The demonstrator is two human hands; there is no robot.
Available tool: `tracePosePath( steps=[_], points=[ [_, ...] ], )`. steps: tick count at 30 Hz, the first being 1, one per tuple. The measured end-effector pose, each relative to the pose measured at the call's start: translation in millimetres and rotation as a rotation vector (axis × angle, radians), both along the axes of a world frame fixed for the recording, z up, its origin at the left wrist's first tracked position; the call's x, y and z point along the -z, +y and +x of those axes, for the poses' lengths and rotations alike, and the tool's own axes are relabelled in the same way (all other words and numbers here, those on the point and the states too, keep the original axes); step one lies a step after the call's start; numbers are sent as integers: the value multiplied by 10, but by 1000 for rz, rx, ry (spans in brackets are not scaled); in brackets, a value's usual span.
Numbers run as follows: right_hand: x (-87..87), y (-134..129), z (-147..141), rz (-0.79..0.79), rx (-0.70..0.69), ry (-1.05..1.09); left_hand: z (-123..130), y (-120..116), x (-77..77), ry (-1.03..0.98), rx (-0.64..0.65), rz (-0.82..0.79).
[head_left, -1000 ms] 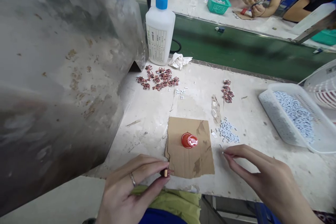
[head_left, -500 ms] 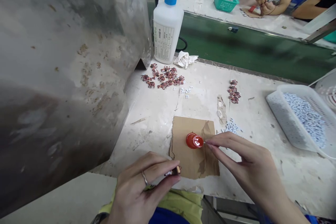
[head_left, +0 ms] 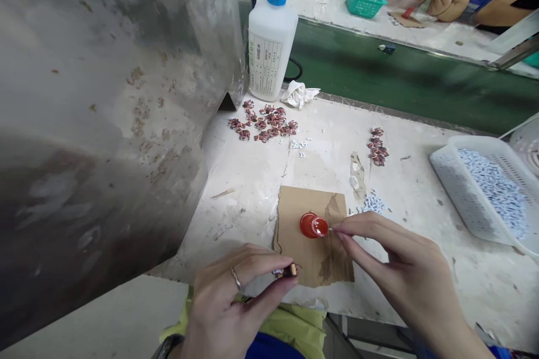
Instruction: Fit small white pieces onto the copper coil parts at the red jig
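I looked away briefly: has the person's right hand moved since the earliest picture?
Yes, leftward: the right hand, earlier right of the cardboard, now reaches over its right edge, close to the red cup.

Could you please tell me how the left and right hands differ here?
The left hand wears a ring; the right hand shows none. The left pinches a dark brown piece; the right holds a tiny pale piece beside the red container. Both pinch with thumb and fingers.
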State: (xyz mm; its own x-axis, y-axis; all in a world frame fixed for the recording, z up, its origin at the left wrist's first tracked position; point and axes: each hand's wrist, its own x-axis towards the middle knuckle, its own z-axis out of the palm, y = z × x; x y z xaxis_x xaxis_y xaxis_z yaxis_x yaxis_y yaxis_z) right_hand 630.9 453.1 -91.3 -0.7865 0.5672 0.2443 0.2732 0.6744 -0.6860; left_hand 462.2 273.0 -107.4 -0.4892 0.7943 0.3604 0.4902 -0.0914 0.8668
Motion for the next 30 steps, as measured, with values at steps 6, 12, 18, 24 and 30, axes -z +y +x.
tracePosePath(
  steps=[6, 12, 18, 24, 30],
  points=[
    [-169, -193, -1, -204, 41, 127, 98, 110, -43, -110, 28, 35],
    [-223, -345, -25, -329, -70, 170, 153, 174, -54, -164, 48, 59],
    [-215, -344, -56, -340, -30, 162, 160, 191, -49, -169, 42, 50],
    [-205, -343, -55, -325, -83, 149, 157, 168, -55, -181, 33, 64],
    [-194, -372, 32, -159, -167, 93, 171, 179, -41, -187, 36, 96]
  ],
)
